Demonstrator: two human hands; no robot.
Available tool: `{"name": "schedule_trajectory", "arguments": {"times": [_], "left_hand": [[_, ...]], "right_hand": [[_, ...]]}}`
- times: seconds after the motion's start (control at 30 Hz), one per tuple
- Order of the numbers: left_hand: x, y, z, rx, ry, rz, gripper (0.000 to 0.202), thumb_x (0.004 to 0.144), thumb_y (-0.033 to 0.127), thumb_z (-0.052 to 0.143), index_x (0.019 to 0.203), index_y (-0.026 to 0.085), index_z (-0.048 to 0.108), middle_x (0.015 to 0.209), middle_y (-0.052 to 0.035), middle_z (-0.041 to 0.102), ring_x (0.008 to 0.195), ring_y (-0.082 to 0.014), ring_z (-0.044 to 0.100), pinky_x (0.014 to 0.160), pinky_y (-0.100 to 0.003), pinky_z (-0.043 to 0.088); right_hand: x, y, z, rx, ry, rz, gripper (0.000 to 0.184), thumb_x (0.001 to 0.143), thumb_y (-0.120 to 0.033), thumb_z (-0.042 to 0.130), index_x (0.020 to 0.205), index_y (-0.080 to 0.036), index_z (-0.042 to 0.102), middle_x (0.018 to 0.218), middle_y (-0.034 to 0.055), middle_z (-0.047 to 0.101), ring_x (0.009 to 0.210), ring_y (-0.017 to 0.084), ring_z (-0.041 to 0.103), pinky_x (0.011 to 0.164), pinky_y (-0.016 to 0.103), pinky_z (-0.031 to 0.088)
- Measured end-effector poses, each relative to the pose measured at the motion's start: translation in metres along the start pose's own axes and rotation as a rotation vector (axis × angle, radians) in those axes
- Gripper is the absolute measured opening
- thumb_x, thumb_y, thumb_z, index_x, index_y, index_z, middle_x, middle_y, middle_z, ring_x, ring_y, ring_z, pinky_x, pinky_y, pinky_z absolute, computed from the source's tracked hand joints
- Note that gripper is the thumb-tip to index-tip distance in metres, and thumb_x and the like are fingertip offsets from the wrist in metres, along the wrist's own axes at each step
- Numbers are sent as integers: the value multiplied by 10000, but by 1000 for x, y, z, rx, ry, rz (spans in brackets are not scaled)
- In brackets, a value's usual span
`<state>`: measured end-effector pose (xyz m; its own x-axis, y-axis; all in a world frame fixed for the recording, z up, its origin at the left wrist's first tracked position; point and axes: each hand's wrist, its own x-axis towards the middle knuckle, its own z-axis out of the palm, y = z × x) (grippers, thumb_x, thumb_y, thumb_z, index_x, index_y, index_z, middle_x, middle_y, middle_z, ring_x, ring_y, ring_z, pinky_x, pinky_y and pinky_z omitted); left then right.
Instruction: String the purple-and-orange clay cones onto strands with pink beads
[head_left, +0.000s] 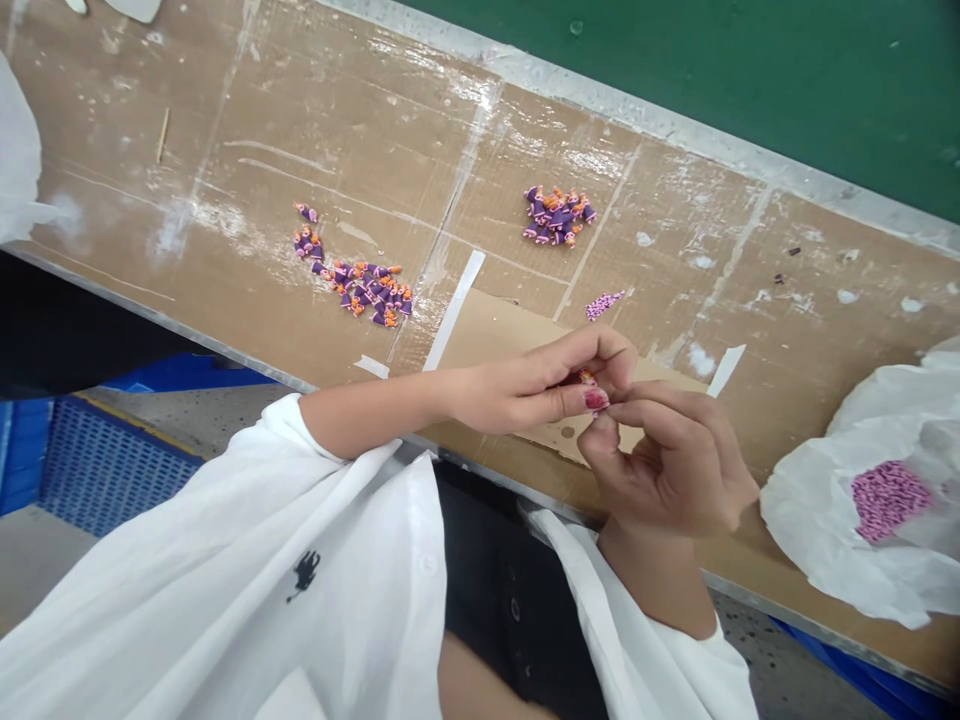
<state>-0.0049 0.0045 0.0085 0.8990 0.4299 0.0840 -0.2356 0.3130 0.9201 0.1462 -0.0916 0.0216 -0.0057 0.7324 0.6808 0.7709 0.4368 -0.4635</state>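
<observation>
My left hand (pixel 540 385) and my right hand (pixel 671 460) meet over the near edge of the worn brown table (pixel 315 130). Both are closed in a pinch on one tiny orange and red piece (pixel 586 377) that barely shows between the fingertips. A spread of small purple and orange pieces (pixel 365 285) lies to the left on the table. A tighter heap of the same pieces (pixel 556 215) lies further back. A small clump of pink beads (pixel 604 303) rests just beyond my left fingers.
A white plastic bag (pixel 847 520) at the right holds a mound of pink beads (pixel 887 495). White tape strips (pixel 454 308) cross a cardboard patch. More white plastic (pixel 16 160) sits at the far left. A blue crate (pixel 90 470) stands on the floor below.
</observation>
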Motion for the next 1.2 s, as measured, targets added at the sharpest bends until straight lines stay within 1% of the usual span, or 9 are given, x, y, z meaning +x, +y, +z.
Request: {"name": "schedule_trajectory", "arguments": {"times": [0.17, 0.3, 0.37, 0.47, 0.6, 0.77, 0.83, 1.1, 1.2], "left_hand": [[2, -1, 3, -38, 13, 57, 390, 982, 588, 573, 951, 232, 417, 828, 11, 460, 786, -122, 497, 761, -268, 476], [3, -1, 4, -67, 51, 44, 462, 908, 610, 676, 924, 239, 400, 805, 20, 466, 727, -115, 467, 690, -263, 453], [2, -1, 4, -78, 57, 52, 472, 899, 609, 688, 914, 241, 394, 803, 21, 465, 715, -113, 455, 670, -262, 445], [3, 2, 4, -76, 50, 72, 483, 889, 611, 699, 901, 241, 389, 823, 13, 473, 744, -120, 470, 694, -270, 460], [3, 4, 3, -53, 48, 51, 512, 875, 643, 699, 891, 241, 383, 846, 3, 484, 795, -132, 495, 734, -276, 482], [2, 3, 3, -17, 27, 142, 406, 978, 589, 578, 894, 231, 406, 856, 0, 476, 793, -119, 506, 754, -266, 485], [2, 2, 3, 7, 39, 153, 391, 992, 581, 555, 896, 228, 417, 854, 0, 479, 776, -115, 498, 757, -269, 482], [0, 0, -3, 20, 0, 8, 494, 927, 709, 568, 906, 231, 445, 877, -25, 502, 826, -146, 503, 764, -285, 477], [0, -1, -3, 26, 5, 18, 475, 941, 689, 563, 906, 232, 439, 866, -18, 494, 810, -141, 493, 755, -281, 472]], "right_hand": [[-2, 1, -1, 3, 13, 21, 270, 795, -20, 730, 961, -224, 670, 824, 12, 721, 728, 164, 714, 655, 308, 605], [-1, -1, -5, 121, -26, 145, 272, 802, -44, 755, 968, -244, 675, 854, 16, 727, 729, 184, 731, 634, 338, 627], [0, -2, -6, 157, -26, 170, 295, 790, -39, 770, 983, -244, 681, 872, 19, 730, 740, 187, 736, 640, 340, 632], [-1, -2, -6, 177, 4, 154, 354, 764, -7, 778, 1012, -243, 690, 875, 14, 727, 737, 184, 734, 648, 339, 633], [-4, 0, -3, 184, 20, 130, 391, 751, 2, 780, 1040, -246, 695, 883, 13, 724, 737, 194, 735, 651, 359, 640], [-4, 3, -1, 160, 49, 82, 349, 765, -31, 772, 1020, -257, 697, 836, 0, 707, 707, 189, 722, 611, 346, 624], [-3, 3, 0, 153, 45, 77, 348, 762, -20, 761, 1012, -252, 694, 833, -1, 705, 704, 187, 720, 607, 342, 615], [-1, 2, 5, 131, 87, 5, 340, 749, -9, 756, 1010, -219, 694, 804, -5, 700, 695, 186, 709, 628, 339, 591], [-1, 1, 5, 121, 82, -3, 317, 761, -1, 748, 992, -211, 691, 801, -4, 703, 704, 172, 712, 644, 316, 588]]}}
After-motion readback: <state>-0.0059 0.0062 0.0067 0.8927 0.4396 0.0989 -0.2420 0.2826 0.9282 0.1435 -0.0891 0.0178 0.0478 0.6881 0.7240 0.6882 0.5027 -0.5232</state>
